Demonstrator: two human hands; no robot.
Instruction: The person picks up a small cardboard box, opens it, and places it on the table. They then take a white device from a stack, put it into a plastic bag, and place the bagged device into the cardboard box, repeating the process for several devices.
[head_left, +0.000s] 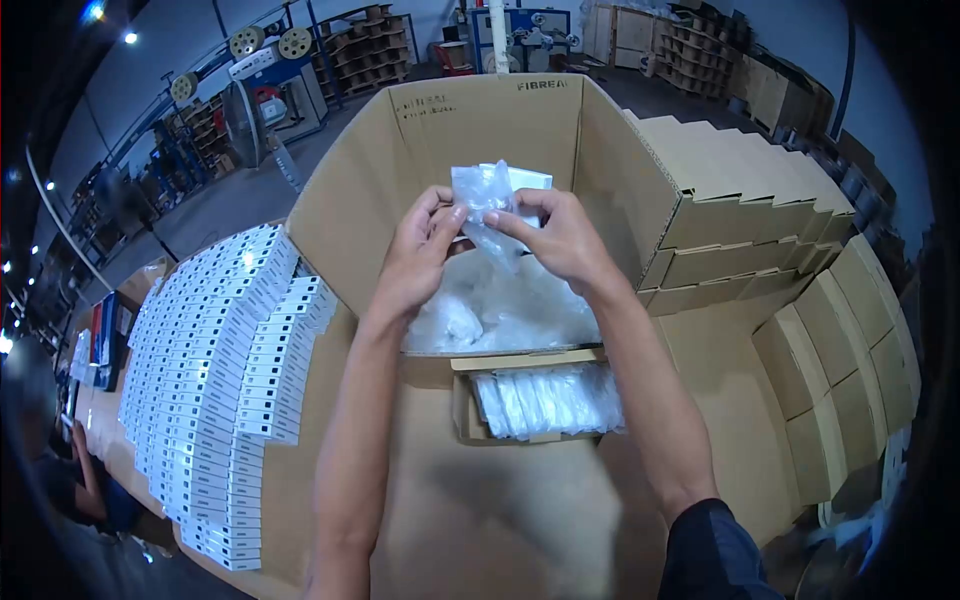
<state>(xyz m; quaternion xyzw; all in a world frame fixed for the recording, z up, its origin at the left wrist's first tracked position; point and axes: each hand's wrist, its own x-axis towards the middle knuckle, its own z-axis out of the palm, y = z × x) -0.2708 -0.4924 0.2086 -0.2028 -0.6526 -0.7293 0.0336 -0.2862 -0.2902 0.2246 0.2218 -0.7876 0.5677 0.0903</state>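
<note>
Between my two hands is a clear plastic bag (484, 192), raised over the open large cardboard box (440, 135). My left hand (422, 245) pinches the bag's left side between thumb and fingers. On the other side, my right hand (562, 238) grips it with the thumb across the front. A flat white piece (533, 180) shows behind the bag, partly covered by my right fingers. Crumpled clear plastic (500, 310) fills the bottom of the large box. Closer to me, a small open carton (462, 405) holds a row of flat items in clear plastic (548, 400).
Stacks of white boxes (205, 380) line the left side. Folded cardboard cartons (750, 200) are piled at right, with more cartons (840, 360) in front. A person (85, 475) is at the far left edge. Machinery (270, 85) stands behind.
</note>
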